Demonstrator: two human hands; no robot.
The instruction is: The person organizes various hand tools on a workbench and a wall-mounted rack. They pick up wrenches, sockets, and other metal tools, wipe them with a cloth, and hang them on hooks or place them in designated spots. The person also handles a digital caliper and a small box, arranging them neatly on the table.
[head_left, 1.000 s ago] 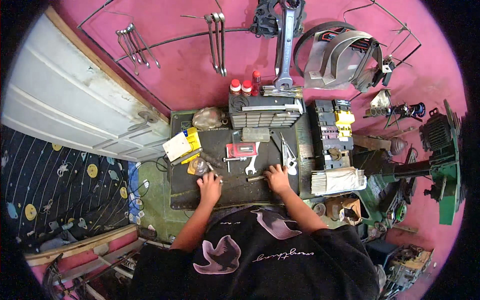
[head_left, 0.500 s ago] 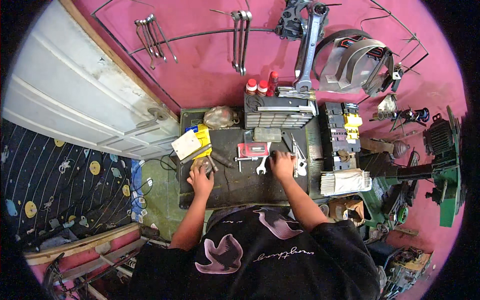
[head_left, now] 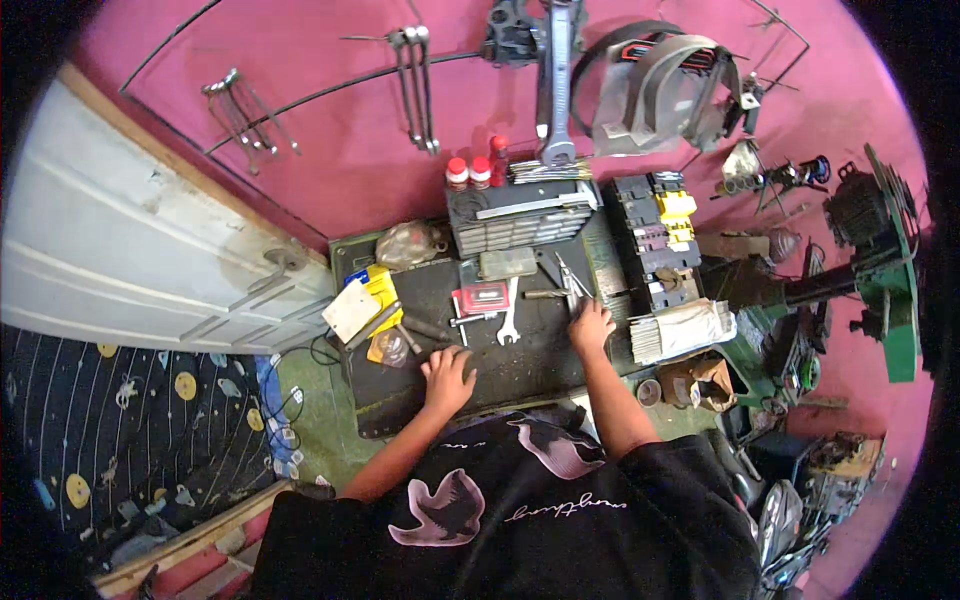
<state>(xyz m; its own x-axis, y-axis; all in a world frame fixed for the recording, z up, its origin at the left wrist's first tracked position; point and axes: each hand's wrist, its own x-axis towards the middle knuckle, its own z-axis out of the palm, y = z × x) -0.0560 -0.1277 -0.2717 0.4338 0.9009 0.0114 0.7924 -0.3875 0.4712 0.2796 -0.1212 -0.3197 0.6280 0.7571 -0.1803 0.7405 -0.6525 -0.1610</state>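
My left hand [head_left: 447, 380] hovers at or rests on the front of the dark worktable [head_left: 520, 380], fingers spread and holding nothing. Beside it lie a small clear plastic bag [head_left: 393, 347] and dark-handled tools [head_left: 428, 328]. My right hand [head_left: 592, 328] is at the right of the table, fingers curled by the near end of a slim silver tool [head_left: 573, 290]. Its fingertips are partly hidden, so what they grip is unclear. A short metal rod [head_left: 545, 295] lies left of that tool. Between my hands are an open-ended wrench [head_left: 509, 325] and a red flat case [head_left: 482, 298].
A drawer cabinet [head_left: 520, 235] with red-capped bottles [head_left: 468, 172] stands at the back. To the right are a black and yellow bin rack [head_left: 655, 235] and a paper stack [head_left: 682, 332]. Wrenches [head_left: 413, 90] hang on the pink wall. A white door [head_left: 170, 220] stands at left.
My left hand has left the plastic bag and moved right, its fingers now spread. My right hand has shifted right to the slim silver tool; the short rod now shows uncovered. The view has turned.
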